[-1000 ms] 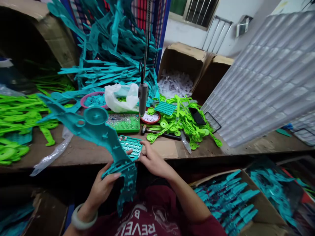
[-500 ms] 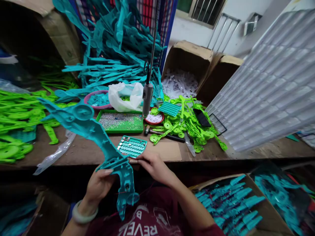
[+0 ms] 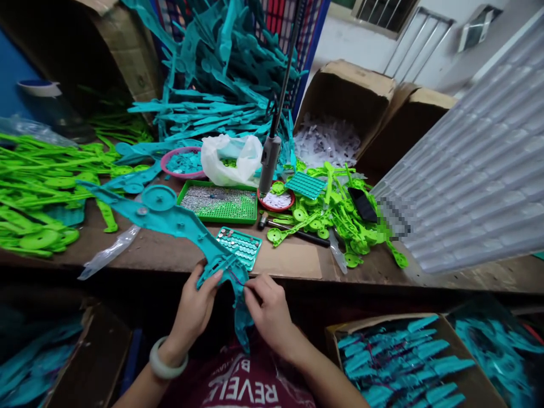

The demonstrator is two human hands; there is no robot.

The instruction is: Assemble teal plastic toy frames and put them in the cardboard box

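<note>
Teal plastic part (image 3: 170, 218), long, flat, round hub

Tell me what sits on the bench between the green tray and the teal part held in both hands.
In the head view, a small teal tray of tiny round pieces lies between the green tray and the teal part.

A wooden bench (image 3: 293, 262) runs across the room, its worn top brown and scuffed. Behind the bench a white wall (image 3: 352, 42) carries a barred window (image 3: 389, 8) at its top and a metal rack (image 3: 419, 42) leaning just right of that, while striped cloth (image 3: 276, 11) hangs to the wall's left. Open cardboard boxes (image 3: 340, 93) stand against the wall at the bench's back edge, another box (image 3: 463, 334) sits on the dark floor below the bench's front, and a ribbed grey panel (image 3: 480, 175) slants over its right end
</note>
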